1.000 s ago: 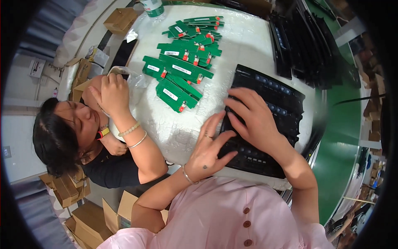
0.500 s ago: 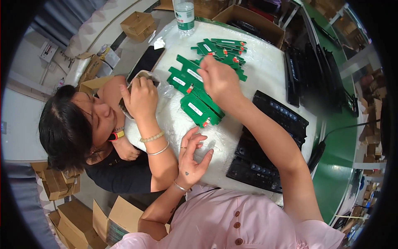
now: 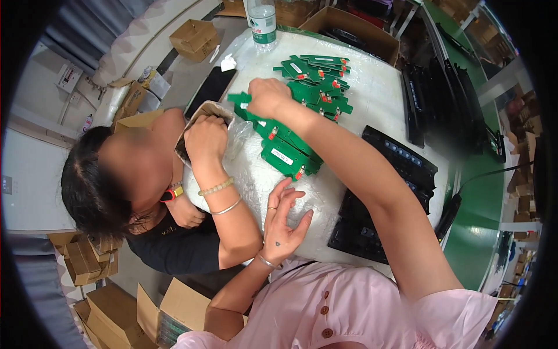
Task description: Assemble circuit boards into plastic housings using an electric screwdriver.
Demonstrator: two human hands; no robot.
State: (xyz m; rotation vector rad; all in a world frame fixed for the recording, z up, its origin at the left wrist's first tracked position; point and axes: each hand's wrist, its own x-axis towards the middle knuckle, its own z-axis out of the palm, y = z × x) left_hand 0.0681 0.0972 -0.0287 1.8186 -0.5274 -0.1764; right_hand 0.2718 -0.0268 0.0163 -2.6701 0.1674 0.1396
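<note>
At the far left, stacks of cardboard boxes (image 3: 87, 262) stood on the floor, and a co-worker in a black top leaned over the table (image 3: 383, 93). That person's hand (image 3: 204, 138) was closed on the rim of a clear bag (image 3: 229, 131) at the table's left edge, with a dark phone (image 3: 210, 90) lying just beyond it.

Near the table's front edge, the left hand (image 3: 283, 224) hovered open, fingers spread and palm turned up, with nothing in it. It was close above the white padded table cover, and whether it touched could not be told.

Farther in, the right hand (image 3: 268, 98) reached across with its fingers curled down onto the near end of a row of green boards (image 3: 285, 148). It appeared to grip one board, though the fingertips were hidden. A second heap of green boards (image 3: 319, 81) lay just beyond the hand, toward the table's far side, and a water bottle (image 3: 263, 22) stood upright behind that.

To the right, a black keyboard (image 3: 383, 198) lay partly under the right forearm, and more black keyboards (image 3: 442, 99) were stacked beside the table.
</note>
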